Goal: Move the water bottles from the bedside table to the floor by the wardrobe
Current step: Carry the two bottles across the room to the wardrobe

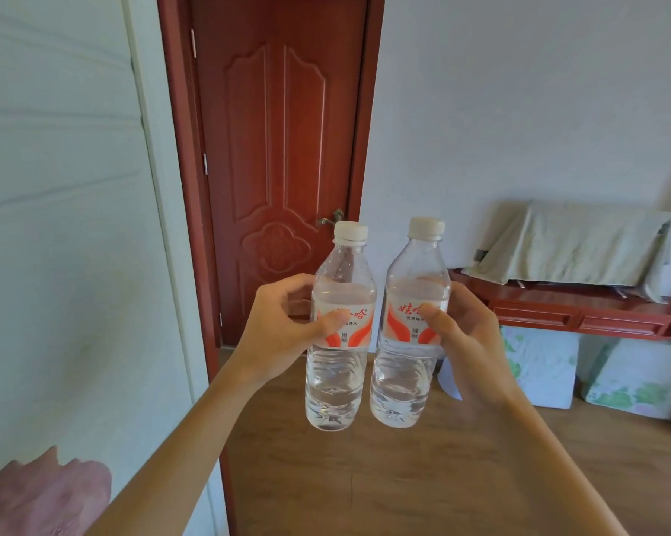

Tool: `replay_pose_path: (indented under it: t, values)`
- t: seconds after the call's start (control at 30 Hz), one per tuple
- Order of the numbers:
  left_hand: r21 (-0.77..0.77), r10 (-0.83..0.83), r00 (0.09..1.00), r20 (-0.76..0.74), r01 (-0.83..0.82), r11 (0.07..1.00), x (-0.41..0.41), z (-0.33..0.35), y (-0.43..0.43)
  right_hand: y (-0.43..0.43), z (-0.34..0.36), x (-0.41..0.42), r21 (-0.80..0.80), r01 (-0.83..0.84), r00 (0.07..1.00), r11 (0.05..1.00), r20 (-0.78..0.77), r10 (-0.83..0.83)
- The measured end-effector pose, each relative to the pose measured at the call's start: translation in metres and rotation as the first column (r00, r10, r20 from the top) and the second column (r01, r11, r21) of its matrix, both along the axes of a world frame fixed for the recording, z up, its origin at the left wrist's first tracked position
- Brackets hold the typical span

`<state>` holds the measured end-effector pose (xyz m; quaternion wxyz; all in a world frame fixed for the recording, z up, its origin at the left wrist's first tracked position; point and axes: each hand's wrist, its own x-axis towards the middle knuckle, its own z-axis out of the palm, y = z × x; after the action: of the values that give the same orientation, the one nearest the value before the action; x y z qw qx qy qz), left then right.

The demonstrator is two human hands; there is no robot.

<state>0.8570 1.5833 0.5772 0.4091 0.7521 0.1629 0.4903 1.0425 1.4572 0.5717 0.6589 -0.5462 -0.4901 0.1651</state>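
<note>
Bottles, two, capped, mostly water-filled. Left hand (279, 323) grips left bottle (341, 381); right hand (465, 334) grips right bottle (403, 381) at its three o'clock.

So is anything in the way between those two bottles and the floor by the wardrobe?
Nothing visible. The left hand holds the left bottle and the right hand the right bottle, both in the air; the floor beside the wardrobe below shows bare boards, though the left forearm hides part.

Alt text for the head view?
A person holds two capped water bottles upright, side by side: the left hand grips the left bottle, the right hand the right bottle. Behind them, a closed red-brown door and wooden floor.
</note>
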Motion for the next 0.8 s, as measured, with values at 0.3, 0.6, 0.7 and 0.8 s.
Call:
replay_pose_path:
  t: [0.3,0.6,0.7,0.8]
  values:
    - [0.021,-0.005,1.000,-0.004,0.005,1.000,0.025,0.002,0.080,0.073,0.003,0.027,0.011,-0.014,1.000,1.000,-0.021,0.014]
    - [-0.003,0.005,0.999,0.038,-0.005,1.000,0.055,0.001,0.149,0.145,-0.004,0.062,0.007,-0.042,0.998,0.999,-0.045,0.042]
    - [-0.020,0.027,0.999,0.038,-0.027,0.999,0.073,-0.001,0.173,0.172,-0.008,0.080,0.015,-0.065,0.996,0.998,-0.056,0.066]
    - [-0.035,0.046,0.998,0.038,-0.045,0.998,0.097,-0.002,0.202,0.202,-0.011,0.104,0.010,-0.088,0.994,0.996,-0.061,0.089]
